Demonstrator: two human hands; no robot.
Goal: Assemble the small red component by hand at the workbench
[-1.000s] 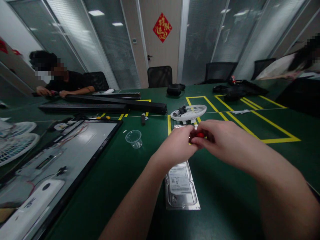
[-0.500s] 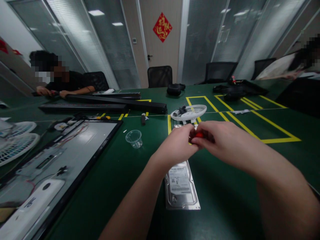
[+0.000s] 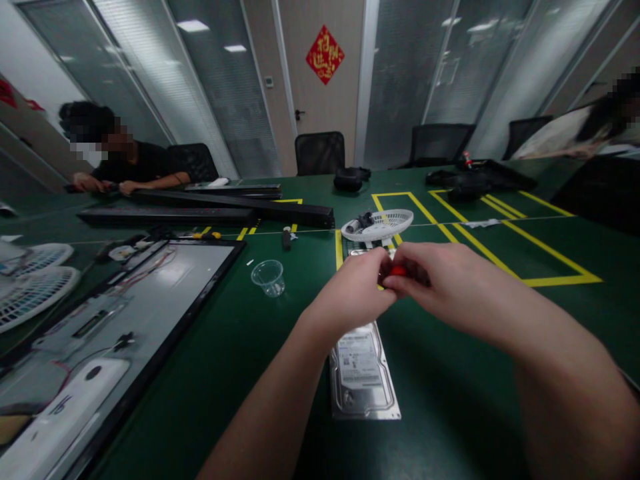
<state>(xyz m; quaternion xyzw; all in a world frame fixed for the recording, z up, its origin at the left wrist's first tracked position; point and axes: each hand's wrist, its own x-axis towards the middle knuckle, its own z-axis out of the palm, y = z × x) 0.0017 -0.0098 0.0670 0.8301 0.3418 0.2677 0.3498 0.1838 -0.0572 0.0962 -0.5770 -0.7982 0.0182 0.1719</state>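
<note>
My left hand [image 3: 357, 283] and my right hand [image 3: 435, 277] meet fingertip to fingertip in front of me, both closed. Between the fingers of the right hand shows a small red object [image 3: 399, 271], mostly covered, so its kind is unclear. The left fingers are pinched beside it, and what they hold is hidden. Below my wrists a silver hard drive [image 3: 360, 367] lies label up on the table. A bit of silver metal [image 3: 357, 253] peeks out just beyond my left hand. Left of the hands stands a clear plastic cup [image 3: 268, 277] with small bits in its bottom.
A large opened display panel [image 3: 165, 293] lies at left, a white numbered device [image 3: 75, 407] on it. White fan grilles [image 3: 40, 293] sit beyond its edge. Farther off are a white basket-like grille [image 3: 383, 230], long black bars [image 3: 175, 217] and a seated person [image 3: 150, 163].
My hands stay in almost the same place; the red object looks slightly turned in the fingers. Nothing else on my part of the table has moved.
</note>
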